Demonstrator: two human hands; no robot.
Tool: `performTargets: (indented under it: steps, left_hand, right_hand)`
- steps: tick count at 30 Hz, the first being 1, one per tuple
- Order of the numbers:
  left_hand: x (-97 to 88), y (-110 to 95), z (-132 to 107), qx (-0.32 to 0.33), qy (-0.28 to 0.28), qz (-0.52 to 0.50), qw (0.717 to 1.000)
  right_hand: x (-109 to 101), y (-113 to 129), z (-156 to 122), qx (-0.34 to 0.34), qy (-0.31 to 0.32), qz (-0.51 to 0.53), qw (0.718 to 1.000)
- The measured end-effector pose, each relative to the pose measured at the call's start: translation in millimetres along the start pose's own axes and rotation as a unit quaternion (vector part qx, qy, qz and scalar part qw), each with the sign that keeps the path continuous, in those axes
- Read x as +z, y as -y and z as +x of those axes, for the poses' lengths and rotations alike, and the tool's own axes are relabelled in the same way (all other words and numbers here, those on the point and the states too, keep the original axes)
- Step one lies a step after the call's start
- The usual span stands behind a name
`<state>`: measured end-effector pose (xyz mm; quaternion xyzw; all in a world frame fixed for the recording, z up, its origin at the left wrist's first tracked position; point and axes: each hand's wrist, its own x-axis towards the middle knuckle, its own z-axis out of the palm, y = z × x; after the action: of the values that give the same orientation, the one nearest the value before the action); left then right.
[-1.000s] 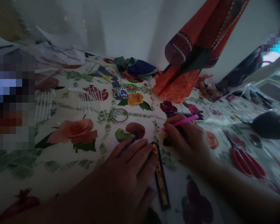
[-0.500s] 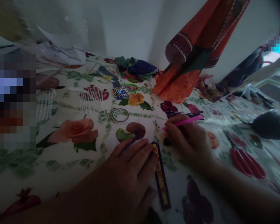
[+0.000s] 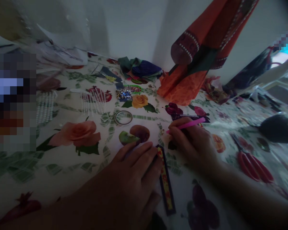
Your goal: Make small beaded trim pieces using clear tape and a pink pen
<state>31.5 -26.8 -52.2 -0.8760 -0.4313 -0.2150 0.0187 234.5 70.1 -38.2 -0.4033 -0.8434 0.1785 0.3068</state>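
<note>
My right hand grips a slim pink marker, which lies across its fingers, over the tablecloth. Just left of it, my left hand lies palm down with its fingers apart. Its fingertips touch the upper left edge of a narrow dark-bordered strip with a yellow and red pattern. The strip's top end sits between my hands. A small glinting charm lies by my right fingertips.
The floral tablecloth holds a ring of tape, pearl strands, a sequin patch, folded fabrics and red-handled scissors. Orange embroidered cloth hangs at the back. A dark bundle lies at right.
The pink marker shifts slightly in my right hand. My left hand and the strip stay in place.
</note>
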Motion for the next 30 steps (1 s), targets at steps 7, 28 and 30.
performTargets:
  steps: [7, 28, 30]
  left_hand:
    - [0.3, 1, -1, -0.002, 0.000, -0.008, 1.000]
    - [0.3, -2, -2, -0.012, 0.011, -0.024, 1.000]
    - [-0.5, -2, -3, -0.011, 0.012, -0.020, 1.000]
  right_hand:
    - [1, 1, 0, -0.008, -0.004, -0.005, 1.000]
    - [-9, 14, -10, -0.026, 0.047, 0.078, 0.996]
    - [-9, 14, -10, -0.043, 0.054, 0.074, 0.995]
